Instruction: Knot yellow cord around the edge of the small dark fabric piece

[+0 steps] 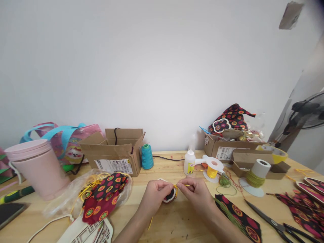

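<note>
Both hands meet over the middle of the wooden table. My left hand (157, 195) is closed, its thumb and forefinger pinched on a yellow cord (176, 189). Opposite it, my right hand (194, 193) pinches the same cord, and a short end runs between its fingers. Just under the left fingers is a small dark patterned piece with a pale scalloped rim (173, 196), partly hidden by that hand. The cord passes close to its right edge; whether it is fixed there I cannot tell. Another yellow strand hangs below the left wrist.
Beyond the hands stand a glue bottle (189, 163), a teal thread cone (147, 157) and a yellow cord spool (212, 171). Scissors (274, 222) and patterned cloth (249, 219) lie right. A pink bucket (42, 168), cardboard box (115, 153) and bagged cloth (106, 194) are left.
</note>
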{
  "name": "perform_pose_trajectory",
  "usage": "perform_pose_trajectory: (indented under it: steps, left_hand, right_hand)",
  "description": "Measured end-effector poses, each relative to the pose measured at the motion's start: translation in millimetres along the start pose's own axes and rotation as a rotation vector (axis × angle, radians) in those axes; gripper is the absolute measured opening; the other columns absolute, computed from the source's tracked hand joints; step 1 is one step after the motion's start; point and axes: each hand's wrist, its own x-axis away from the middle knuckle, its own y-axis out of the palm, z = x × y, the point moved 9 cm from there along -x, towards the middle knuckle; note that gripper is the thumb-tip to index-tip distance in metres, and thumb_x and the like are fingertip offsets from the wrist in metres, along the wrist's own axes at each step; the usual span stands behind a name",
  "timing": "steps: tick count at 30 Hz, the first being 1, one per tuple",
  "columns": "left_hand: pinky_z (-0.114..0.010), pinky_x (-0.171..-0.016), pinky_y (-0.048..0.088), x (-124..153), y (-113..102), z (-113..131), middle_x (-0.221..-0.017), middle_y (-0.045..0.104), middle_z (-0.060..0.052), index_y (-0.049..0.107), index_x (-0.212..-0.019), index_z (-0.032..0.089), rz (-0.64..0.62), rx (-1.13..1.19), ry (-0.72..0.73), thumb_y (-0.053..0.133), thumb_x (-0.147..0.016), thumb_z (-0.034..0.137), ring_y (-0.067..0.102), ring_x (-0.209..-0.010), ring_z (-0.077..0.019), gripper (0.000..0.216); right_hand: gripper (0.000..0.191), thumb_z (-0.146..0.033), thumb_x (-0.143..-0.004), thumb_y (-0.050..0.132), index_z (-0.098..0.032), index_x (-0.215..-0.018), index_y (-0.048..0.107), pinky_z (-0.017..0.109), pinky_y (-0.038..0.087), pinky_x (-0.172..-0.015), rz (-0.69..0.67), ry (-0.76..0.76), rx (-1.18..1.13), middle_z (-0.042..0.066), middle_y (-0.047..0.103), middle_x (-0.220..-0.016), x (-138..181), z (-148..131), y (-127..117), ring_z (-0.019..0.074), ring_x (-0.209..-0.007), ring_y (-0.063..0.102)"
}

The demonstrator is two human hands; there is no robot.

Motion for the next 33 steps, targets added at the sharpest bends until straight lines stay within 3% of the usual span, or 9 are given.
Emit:
perform_pose_trajectory:
  steps: [6, 12, 18, 25, 33]
  left_hand:
    - [-0.020, -0.042, 0.031, 2, -2, 6, -0.044, 0.053, 0.002, 0.065, -0.055, 0.010, 0.028, -0.038, 0.047, 0.057, -0.063, 0.028, 0.042, -0.042, -0.0089, 0.022]
    - [-0.021, -0.050, 0.038, 6, 1, 12, -0.054, 0.059, 0.000, 0.066, -0.062, 0.012, 0.005, -0.002, 0.108, 0.057, -0.065, 0.027, 0.050, -0.052, -0.0118, 0.018]
    - [-0.020, -0.048, 0.037, 6, 4, 9, -0.054, 0.061, 0.000, 0.069, -0.072, 0.012, -0.033, 0.027, 0.084, 0.059, -0.064, 0.026, 0.050, -0.050, -0.0107, 0.020]
    - [-0.019, -0.046, 0.035, 8, 9, 11, -0.053, 0.061, -0.001, 0.070, -0.072, 0.013, -0.060, 0.037, 0.072, 0.060, -0.063, 0.027, 0.049, -0.049, -0.0102, 0.019]
    - [-0.017, -0.042, 0.033, 7, 8, 9, -0.049, 0.060, 0.002, 0.070, -0.073, 0.014, -0.062, 0.060, 0.064, 0.061, -0.063, 0.026, 0.046, -0.044, -0.0078, 0.018]
  right_hand:
    - [0.025, -0.028, -0.076, 0.047, -0.016, -0.062, 0.064, 0.021, 0.031, -0.047, -0.013, -0.121, 0.107, -0.002, 0.045, -0.051, 3, -13, 0, 0.0106, -0.049, 0.041]
    - [0.024, -0.030, -0.075, 0.047, -0.015, -0.062, 0.058, 0.021, 0.036, -0.052, -0.003, -0.084, -0.032, 0.000, 0.049, -0.059, 1, -11, 1, 0.0128, -0.057, 0.046]
    - [0.023, -0.029, -0.074, 0.047, -0.013, -0.062, 0.058, 0.023, 0.038, -0.054, 0.025, -0.045, -0.041, 0.002, 0.052, -0.060, -3, -3, -1, 0.0140, -0.058, 0.048]
    - [0.022, -0.027, -0.074, 0.047, -0.013, -0.061, 0.058, 0.022, 0.036, -0.052, 0.060, -0.038, 0.054, 0.001, 0.052, -0.058, -4, 4, -1, 0.0137, -0.056, 0.048]
    - [0.019, -0.024, -0.077, 0.045, -0.016, -0.065, 0.058, 0.021, 0.035, -0.052, 0.052, -0.143, 0.194, 0.000, 0.052, -0.062, -3, -1, 1, 0.0125, -0.058, 0.048]
